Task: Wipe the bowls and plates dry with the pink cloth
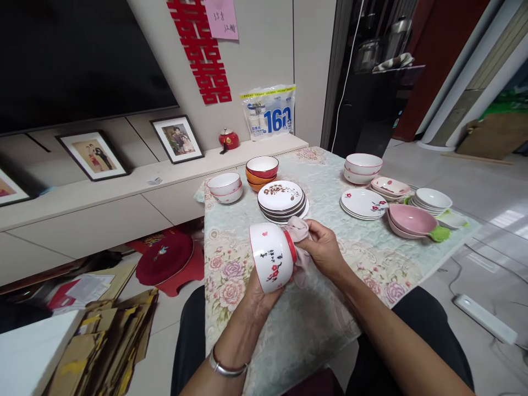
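A white bowl (268, 257) with a red foot, red flowers and dark characters is tipped on its side over the near part of the table. My left hand (259, 294) holds it from below, its fingers mostly hidden behind the bowl. A pale pink cloth (303, 264) is pinched in my right hand (325, 247), and it touches the bowl's foot. Just beyond the bowl stands a stack of brown-flowered plates (281, 196). Behind that are red and orange bowls (262, 171), with two white bowls (225, 187) to their left.
The flowered tablecloth (231, 275) covers the table. At its right are white bowls (363, 166), flowered plates (362, 203), pink leaf-shaped dishes (412, 220) and small white dishes (433, 199). A cabinet (165, 187) with framed photos runs along the left; flattened cardboard (103, 346) lies on the floor.
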`<state>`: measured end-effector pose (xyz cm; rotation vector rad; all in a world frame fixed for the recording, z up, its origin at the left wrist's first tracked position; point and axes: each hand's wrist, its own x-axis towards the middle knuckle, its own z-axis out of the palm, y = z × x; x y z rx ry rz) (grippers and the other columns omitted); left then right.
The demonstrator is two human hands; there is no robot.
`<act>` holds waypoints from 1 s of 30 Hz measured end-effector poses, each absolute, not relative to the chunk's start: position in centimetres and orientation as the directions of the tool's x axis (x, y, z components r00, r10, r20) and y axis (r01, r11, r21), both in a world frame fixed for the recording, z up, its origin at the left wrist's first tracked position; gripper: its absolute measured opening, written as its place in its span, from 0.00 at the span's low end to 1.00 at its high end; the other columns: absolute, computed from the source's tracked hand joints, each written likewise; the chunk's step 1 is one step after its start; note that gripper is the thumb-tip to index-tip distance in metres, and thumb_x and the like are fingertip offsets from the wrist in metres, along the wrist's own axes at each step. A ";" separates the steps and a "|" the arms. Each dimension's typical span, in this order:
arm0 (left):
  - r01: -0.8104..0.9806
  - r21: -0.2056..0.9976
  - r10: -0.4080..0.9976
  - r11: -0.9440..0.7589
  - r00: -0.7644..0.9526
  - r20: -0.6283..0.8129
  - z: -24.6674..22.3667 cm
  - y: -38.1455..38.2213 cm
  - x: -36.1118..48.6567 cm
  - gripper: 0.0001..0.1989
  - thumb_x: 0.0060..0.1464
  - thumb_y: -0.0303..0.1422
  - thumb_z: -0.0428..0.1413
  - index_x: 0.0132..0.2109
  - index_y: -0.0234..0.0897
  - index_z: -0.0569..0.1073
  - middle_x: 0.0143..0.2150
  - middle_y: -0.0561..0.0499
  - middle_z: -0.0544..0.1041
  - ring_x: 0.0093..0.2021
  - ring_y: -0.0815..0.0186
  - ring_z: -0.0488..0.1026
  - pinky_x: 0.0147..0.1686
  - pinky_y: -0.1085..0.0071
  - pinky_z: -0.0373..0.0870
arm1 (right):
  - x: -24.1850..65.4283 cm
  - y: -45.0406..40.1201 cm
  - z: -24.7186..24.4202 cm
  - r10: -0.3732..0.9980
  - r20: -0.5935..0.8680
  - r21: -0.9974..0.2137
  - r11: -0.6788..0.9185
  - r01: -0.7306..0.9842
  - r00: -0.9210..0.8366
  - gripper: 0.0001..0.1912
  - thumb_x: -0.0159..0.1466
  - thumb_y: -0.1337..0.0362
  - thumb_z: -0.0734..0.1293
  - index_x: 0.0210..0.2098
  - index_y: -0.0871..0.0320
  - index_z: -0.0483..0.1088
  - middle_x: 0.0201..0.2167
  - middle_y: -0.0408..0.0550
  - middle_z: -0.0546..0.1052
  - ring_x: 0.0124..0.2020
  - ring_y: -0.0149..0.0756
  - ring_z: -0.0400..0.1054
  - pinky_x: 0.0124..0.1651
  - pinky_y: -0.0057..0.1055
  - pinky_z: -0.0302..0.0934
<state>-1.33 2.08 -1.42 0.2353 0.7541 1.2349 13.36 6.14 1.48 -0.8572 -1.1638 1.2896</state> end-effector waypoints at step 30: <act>-0.750 0.567 0.871 0.341 0.024 -0.491 0.5 2.1 -0.7 0.05 0.50 0.25 0.56 0.36 0.33 0.76 0.24 0.48 0.78 0.22 0.62 0.74 0.19 0.71 0.70 | 13.6 6.6 0.7 0.981 0.160 -0.987 0.158 -0.023 -0.112 0.10 0.53 0.66 0.71 0.36 0.57 0.77 0.32 0.43 0.78 0.36 0.38 0.70 0.42 0.33 0.63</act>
